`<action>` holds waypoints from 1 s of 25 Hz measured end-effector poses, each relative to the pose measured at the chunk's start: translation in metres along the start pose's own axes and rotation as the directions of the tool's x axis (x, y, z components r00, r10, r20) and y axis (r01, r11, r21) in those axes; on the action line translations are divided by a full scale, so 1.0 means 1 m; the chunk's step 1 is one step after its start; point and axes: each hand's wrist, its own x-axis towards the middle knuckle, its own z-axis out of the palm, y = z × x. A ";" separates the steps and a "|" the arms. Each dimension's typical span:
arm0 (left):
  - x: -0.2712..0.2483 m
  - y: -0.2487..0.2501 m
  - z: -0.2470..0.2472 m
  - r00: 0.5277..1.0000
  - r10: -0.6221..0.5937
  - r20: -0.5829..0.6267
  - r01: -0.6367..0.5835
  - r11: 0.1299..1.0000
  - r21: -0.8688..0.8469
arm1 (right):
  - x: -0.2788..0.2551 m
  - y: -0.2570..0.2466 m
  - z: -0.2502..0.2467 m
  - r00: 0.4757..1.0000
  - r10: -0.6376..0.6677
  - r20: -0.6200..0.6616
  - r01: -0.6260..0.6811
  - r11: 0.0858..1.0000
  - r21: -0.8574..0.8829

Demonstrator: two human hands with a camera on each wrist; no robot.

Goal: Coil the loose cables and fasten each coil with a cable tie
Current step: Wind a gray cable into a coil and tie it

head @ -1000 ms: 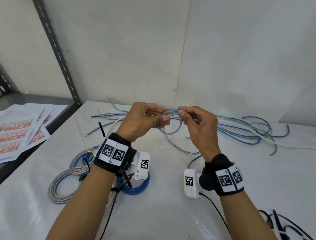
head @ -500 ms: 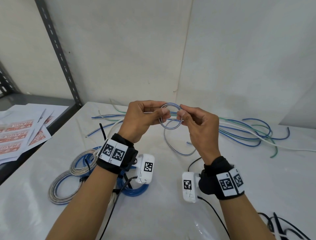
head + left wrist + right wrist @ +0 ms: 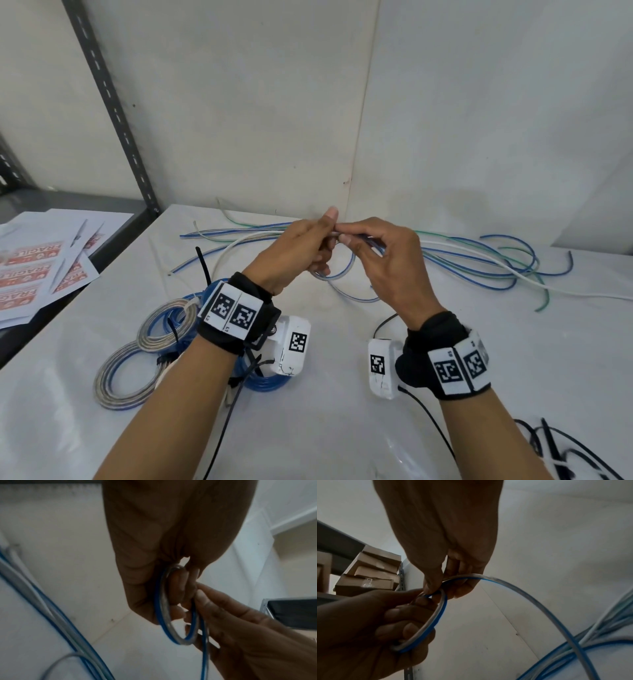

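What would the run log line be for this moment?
stage: coiling | left hand: grips small loop of blue-and-clear cable | right hand: pinches cable, feeding | tie: not yet on

Your left hand (image 3: 154,563) grips a small blue-striped cable loop (image 3: 164,615); your right hand (image 3: 240,635) pinches it too.

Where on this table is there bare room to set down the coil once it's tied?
One bare patch lies on the table between the forearms, bordered by the blue coil on the left and the black cable ties on the right. Another lies on the right side, nearer than the loose cables. The near left is crowded with finished coils.
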 end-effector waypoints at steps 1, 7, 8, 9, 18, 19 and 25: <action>-0.001 -0.001 0.000 1.000 0.014 0.004 -0.014 0.999 0.032 | 0.000 0.000 0.001 1.000 -0.013 -0.008 0.013 1.000 -0.024; -0.001 0.008 -0.002 0.983 0.092 -0.157 -0.136 0.946 -0.294 | 0.000 -0.004 0.002 0.982 0.144 -0.122 -0.118 0.973 0.197; 0.000 0.010 -0.005 0.978 0.087 -0.189 -0.156 0.908 -0.389 | 0.000 -0.004 0.004 0.975 0.172 -0.138 -0.134 0.958 0.254; 0.000 0.011 -0.008 0.973 0.085 -0.215 -0.180 0.864 -0.470 | -0.001 -0.005 0.007 0.971 0.193 -0.142 -0.143 0.942 0.304; 0.004 0.006 0.011 0.918 0.120 -0.377 -0.333 0.749 -0.573 | -0.006 -0.015 0.036 0.917 0.291 -0.271 -0.141 0.875 0.464; 0.004 0.005 0.012 0.916 0.137 -0.377 -0.334 0.780 -0.528 | -0.005 -0.014 0.031 0.921 0.272 -0.278 -0.133 0.892 0.432; 0.002 0.006 -0.006 0.988 0.045 -0.149 -0.077 0.974 -0.215 | 0.004 -0.009 -0.017 0.997 0.072 -0.010 -0.072 0.997 0.006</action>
